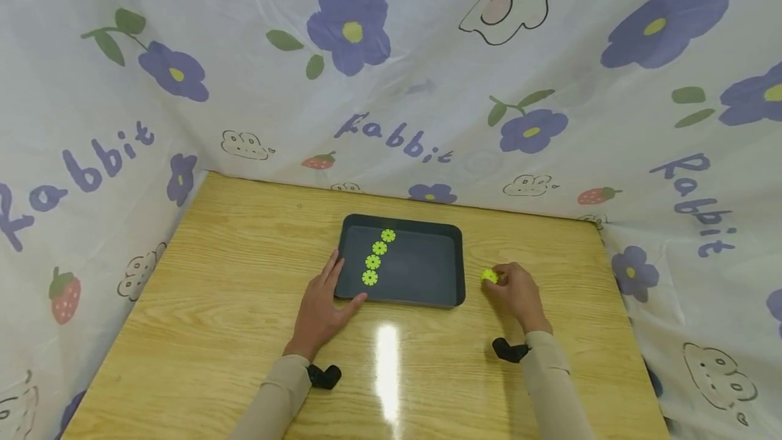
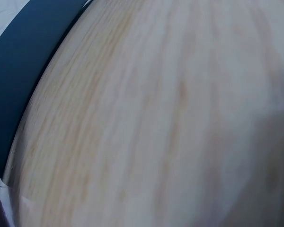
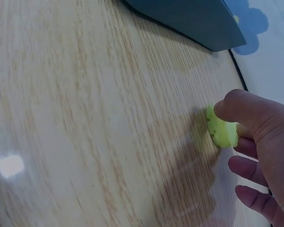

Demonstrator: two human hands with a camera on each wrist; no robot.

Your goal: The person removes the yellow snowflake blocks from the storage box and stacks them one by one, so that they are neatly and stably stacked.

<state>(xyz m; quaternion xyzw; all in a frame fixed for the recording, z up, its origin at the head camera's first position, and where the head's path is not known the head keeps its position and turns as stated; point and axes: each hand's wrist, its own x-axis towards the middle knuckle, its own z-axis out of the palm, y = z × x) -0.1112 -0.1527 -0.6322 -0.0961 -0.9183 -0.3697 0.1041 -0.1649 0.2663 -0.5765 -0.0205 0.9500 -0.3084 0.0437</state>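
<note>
Yellow-green disc (image 1: 489, 276) in right hand (image 1: 521, 295)

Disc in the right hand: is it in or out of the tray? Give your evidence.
Out. In the head view, the right hand pinches the disc to the right of the tray, with table showing between them.

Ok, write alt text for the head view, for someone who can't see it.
A person's right hand pinches a yellow-green piece right of a dark tray on a wooden table. The left hand is at the tray's near left corner, and four yellow-green discs lie in a row inside.
</note>
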